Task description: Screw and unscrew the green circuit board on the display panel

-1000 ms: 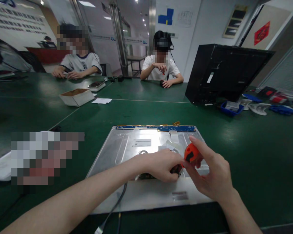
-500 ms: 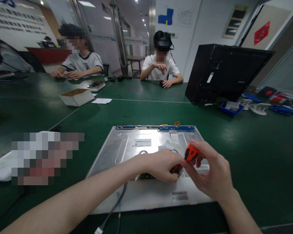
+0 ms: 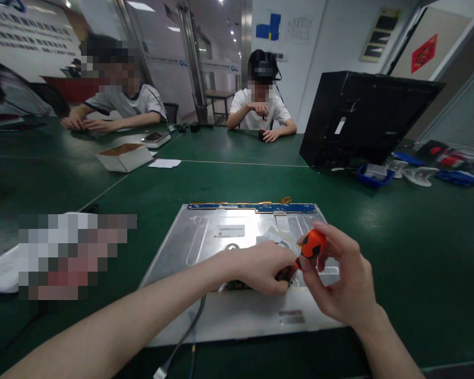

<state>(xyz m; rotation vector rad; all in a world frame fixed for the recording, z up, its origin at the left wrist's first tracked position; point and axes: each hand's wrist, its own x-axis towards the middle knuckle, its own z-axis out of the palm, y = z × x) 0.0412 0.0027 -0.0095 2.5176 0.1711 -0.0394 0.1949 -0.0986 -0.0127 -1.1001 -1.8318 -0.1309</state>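
Observation:
A silvery display panel [image 3: 169,252] lies back side up on the table in front of me, with a blue circuit strip [image 3: 245,208] along its far edge. Between thumb and fingers, my right hand [image 3: 343,279] grips the orange and black handle of a screwdriver [image 3: 313,244] above the panel's right half. My left hand [image 3: 266,266] is closed low over the panel's middle, close to the screwdriver. Its fingertips and whatever they hold are hidden. Part of a small green board [image 3: 237,285] shows under my left wrist. A dark cable [image 3: 193,323] runs off the panel's near edge.
A black monitor housing [image 3: 363,121] stands at the back right, beside a blue tray [image 3: 375,175]. An open box [image 3: 124,158] and a white paper [image 3: 165,163] lie at the back left. Two people sit across the green table [image 3: 229,181]. A blurred-out area covers the left.
The screwdriver handle has turned and shifted slightly right and up in my right hand. My left hand stays in place. The person at the back left has leaned further left.

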